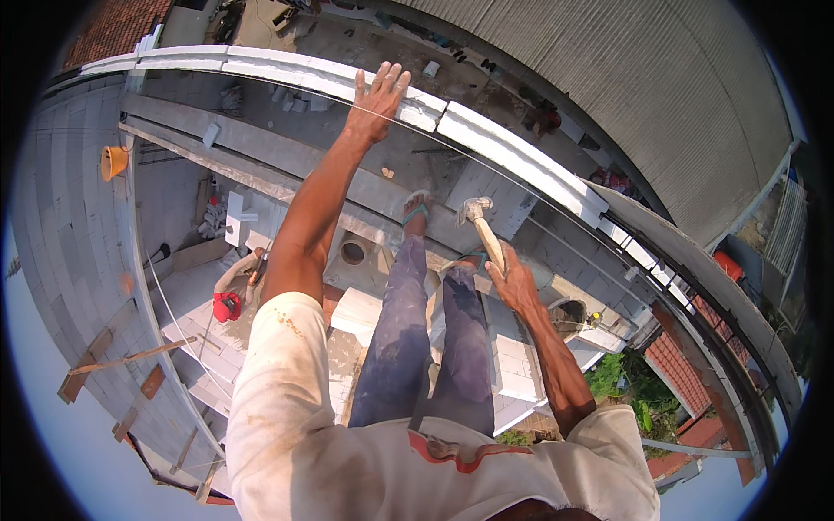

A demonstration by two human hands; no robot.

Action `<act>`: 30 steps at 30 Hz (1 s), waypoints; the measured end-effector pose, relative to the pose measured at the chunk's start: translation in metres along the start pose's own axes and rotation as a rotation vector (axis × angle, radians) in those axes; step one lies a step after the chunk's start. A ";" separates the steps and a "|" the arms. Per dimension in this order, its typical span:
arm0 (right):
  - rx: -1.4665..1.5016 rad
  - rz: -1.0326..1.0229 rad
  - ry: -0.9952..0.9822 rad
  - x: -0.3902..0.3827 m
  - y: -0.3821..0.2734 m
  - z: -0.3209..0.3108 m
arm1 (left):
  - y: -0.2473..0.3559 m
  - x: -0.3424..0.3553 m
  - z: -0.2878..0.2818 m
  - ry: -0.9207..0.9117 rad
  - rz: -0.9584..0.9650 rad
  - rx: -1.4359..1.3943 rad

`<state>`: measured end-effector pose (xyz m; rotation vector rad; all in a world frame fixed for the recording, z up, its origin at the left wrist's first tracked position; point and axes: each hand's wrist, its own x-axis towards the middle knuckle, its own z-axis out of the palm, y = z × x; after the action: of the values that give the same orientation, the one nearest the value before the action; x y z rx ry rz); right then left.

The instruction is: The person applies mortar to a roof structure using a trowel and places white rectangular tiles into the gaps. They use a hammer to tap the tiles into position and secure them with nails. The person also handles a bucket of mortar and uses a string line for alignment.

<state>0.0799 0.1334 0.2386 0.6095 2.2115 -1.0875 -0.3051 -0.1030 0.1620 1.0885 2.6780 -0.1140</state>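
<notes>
My left hand (379,100) lies flat with its fingers spread on the top of a row of white building blocks (295,76). A narrow joint between two blocks shows just right of it. My right hand (514,278) is wrapped round the pale wooden handle of a hammer (489,239). The hammer's head (475,208), whitish with dust, points away from me and is apart from the block row (521,161). A thin string (330,97) runs along the near side of the blocks, passing by my left wrist.
My sandalled feet stand on a raised grey plank (365,213). Far below, a person in a red cap (228,306) works on the left. An orange bucket (114,162) hangs near the left wall, and a round bucket (569,314) sits right of my arm. A corrugated roof (608,78) lies beyond the wall.
</notes>
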 end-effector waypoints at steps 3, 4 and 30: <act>-0.232 -0.179 -0.037 0.040 -0.023 -0.004 | -0.020 0.014 0.016 0.151 0.108 0.080; -0.335 -0.229 -0.059 0.056 -0.034 -0.007 | -0.027 0.018 0.026 0.044 0.096 0.010; -0.753 -0.498 -0.048 0.169 -0.100 -0.029 | -0.024 0.038 0.022 0.004 0.083 -0.111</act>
<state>-0.1132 0.1246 0.1919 -0.3005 2.5464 -0.3824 -0.3434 -0.0978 0.1308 1.1638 2.6034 0.0507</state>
